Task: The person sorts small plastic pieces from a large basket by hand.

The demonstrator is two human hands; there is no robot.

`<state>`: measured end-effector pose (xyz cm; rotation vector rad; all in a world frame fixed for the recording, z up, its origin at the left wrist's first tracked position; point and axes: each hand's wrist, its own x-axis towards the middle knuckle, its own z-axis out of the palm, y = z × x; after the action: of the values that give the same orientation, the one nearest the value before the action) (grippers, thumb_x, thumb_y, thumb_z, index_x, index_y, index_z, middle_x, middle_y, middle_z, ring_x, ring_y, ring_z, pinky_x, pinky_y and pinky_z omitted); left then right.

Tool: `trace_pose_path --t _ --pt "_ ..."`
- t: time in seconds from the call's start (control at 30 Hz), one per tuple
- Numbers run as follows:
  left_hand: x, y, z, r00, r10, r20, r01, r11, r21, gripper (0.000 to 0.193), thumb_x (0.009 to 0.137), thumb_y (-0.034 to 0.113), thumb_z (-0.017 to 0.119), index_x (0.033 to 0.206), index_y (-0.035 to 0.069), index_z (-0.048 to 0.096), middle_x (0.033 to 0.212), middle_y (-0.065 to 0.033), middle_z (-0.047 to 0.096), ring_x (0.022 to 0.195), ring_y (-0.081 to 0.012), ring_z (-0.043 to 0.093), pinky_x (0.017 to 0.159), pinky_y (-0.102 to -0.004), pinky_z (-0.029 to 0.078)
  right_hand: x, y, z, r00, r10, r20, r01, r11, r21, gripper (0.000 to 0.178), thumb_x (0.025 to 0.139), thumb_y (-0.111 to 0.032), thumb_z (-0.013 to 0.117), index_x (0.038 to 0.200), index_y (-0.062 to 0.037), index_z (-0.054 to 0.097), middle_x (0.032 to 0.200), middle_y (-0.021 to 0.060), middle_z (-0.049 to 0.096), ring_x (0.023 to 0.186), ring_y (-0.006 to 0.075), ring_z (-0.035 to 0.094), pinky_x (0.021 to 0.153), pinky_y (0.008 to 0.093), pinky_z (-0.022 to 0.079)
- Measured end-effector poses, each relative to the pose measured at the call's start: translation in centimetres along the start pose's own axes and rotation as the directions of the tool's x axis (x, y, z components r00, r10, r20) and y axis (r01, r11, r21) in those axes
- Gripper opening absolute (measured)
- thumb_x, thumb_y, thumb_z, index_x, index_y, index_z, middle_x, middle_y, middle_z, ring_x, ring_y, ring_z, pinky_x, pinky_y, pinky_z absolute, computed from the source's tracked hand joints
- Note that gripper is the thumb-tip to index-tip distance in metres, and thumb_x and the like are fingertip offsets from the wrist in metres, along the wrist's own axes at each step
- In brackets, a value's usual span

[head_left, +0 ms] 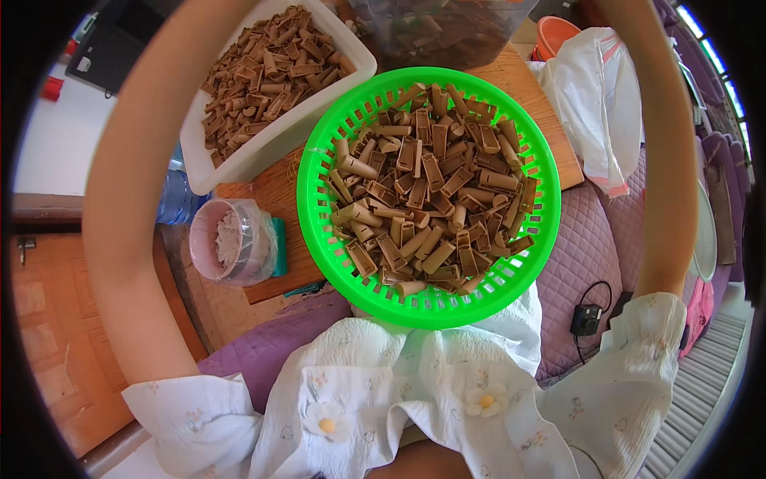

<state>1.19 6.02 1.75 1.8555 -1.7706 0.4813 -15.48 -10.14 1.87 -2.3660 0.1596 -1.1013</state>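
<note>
Wood-topped counter, seen from above, beside a purple quilted seat; wooden door panel at far left, white ribbed panel at lower right. Edges bend toward the rim of the view.

Central item: round bright-green slotted basket, filled with brown hollow half-tube pieces lying at random, some open side up, some rounded side up. Far part of basket over the counter; near rim over the person's white flowered garment. Whether it bears on the lap: cannot tell.

Upper left, just beside the basket: white rectangular tub heaped with similar brown parts. Behind the basket: clear plastic bin, brown contents, cut by the top edge. Left of the basket: pink container with a clear plastic liner, pale crumpled material inside; blue translucent bottle near it. Right: white sack, orange bucket. Small black corded device on the seat.

Left arm and right arm flank the basket and leave by the top edge. Each hand lies out of view; open, closed or gripping: cannot tell.
</note>
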Motion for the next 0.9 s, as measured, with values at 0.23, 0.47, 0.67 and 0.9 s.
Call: trace_pose_path --t 0.23,0.47,0.67,0.9 --pt "-14.0 2.4 9.1 0.959 0.164 0.229 -0.128 0.978 -0.166 0.015 0.080 0.009 0.060 0.094 0.006 0.057 0.082 -0.0081 0.058 0.077 -0.0286 0.060 0.067 -0.0367 0.050 -15.4 -0.3 5.0 0.642 0.431 0.634 -0.344 0.901 -0.264 0.024 0.079 -0.020 0.066 0.097 -0.0051 0.059 0.077 0.0074 0.059 0.075 0.0180 0.058 0.064 0.0298 0.045" --pt "-17.3 1.8 11.9 0.951 0.148 0.271 -0.110 0.982 -0.152 0.025 0.069 -0.004 0.056 0.093 0.003 0.057 0.105 -0.0070 0.054 0.099 -0.0282 0.054 0.081 -0.0375 0.047 -20.0 -0.5 10.3 0.730 0.317 0.605 0.030 0.870 -0.492 0.044 0.072 -0.039 0.071 0.087 0.0007 0.062 0.094 0.0162 0.056 0.095 0.0299 0.056 0.075 0.0376 0.049" --pt "-17.6 1.4 12.5 0.889 0.304 0.341 -0.253 0.949 -0.186 0.032 0.064 0.000 0.066 0.094 0.006 0.058 0.112 -0.0070 0.053 0.110 -0.0288 0.050 0.093 -0.0408 0.042 -20.1 0.2 11.2 0.752 0.264 0.604 0.049 0.892 -0.450 0.023 0.078 -0.023 0.065 0.087 -0.0011 0.061 0.095 0.0154 0.058 0.096 0.0311 0.057 0.078 0.0401 0.050" --pt "-17.4 1.9 13.0 0.844 0.421 0.332 -0.388 0.907 -0.162 0.031 0.062 0.006 0.070 0.092 0.008 0.060 0.109 -0.0055 0.056 0.110 -0.0245 0.051 0.096 -0.0393 0.040 -18.3 3.0 8.2 0.874 0.144 0.464 -0.042 0.974 -0.222 0.025 0.082 -0.010 0.052 0.105 -0.0016 0.047 0.074 0.0191 0.060 0.071 0.0376 0.059 0.066 0.0465 0.046"
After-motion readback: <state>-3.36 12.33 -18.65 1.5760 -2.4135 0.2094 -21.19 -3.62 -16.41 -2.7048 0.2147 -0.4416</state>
